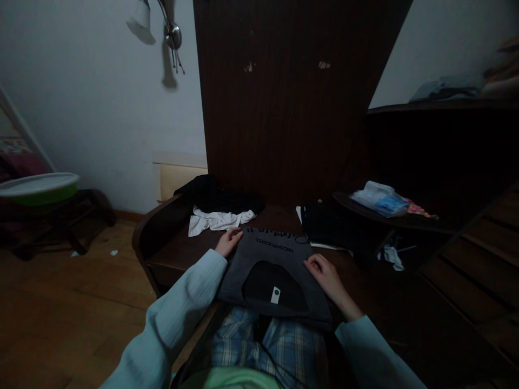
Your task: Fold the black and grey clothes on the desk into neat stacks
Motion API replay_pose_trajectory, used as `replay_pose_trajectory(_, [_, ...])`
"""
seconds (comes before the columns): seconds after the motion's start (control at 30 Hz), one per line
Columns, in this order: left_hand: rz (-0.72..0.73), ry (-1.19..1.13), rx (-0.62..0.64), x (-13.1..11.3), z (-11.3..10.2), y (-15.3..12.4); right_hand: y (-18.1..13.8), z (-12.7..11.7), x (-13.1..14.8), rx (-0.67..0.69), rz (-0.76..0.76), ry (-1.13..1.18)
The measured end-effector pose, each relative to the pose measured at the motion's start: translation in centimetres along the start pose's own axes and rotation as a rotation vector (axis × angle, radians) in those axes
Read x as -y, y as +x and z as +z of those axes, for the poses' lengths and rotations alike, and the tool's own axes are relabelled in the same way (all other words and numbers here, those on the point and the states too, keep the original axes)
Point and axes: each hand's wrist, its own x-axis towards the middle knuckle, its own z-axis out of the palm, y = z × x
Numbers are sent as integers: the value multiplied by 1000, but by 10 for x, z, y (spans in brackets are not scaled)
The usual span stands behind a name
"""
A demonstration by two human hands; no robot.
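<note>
A dark grey T-shirt (pixel 259 256), folded into a rough rectangle, lies in front of me with its neckline towards me. Dark lettering runs across its far part, and a small white label (pixel 275 295) shows inside the collar. My left hand (pixel 228 242) is closed on the shirt's far left corner, its fingertips on the cloth. At the right edge, the curled fingers of my right hand (pixel 324 273) pinch the fabric. Light blue sleeves cover both forearms.
A crumpled white cloth (pixel 219 220) and dark clothes (pixel 231 200) lie behind on the dark wooden bench (pixel 170 254). Folded black clothing (pixel 326 224) sits to the right. A low shelf holds a plastic packet (pixel 381 201). At left, a green basin (pixel 44 193) rests on a stool.
</note>
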Motion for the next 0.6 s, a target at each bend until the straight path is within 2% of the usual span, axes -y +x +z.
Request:
replay_pose_trajectory(0.17, [-48,28,202,-6,-9,-17,0,1,-2,0,-21,-8])
replay_pose_trajectory(0.23, [-32,42,225,-8,-10,-20,0,1,-3,3,-24,-15])
replay_pose_trajectory(0.33, [-3,45,203,-9,-10,-21,0,1,-3,-8,-27,-17])
replay_pose_trajectory(0.5, [116,118,62,-10,-8,-20,1,2,-4,-9,-23,-16])
replay_pose_trajectory(0.6, [131,165,65,-15,-8,-23,1,2,-5,-9,-17,-9])
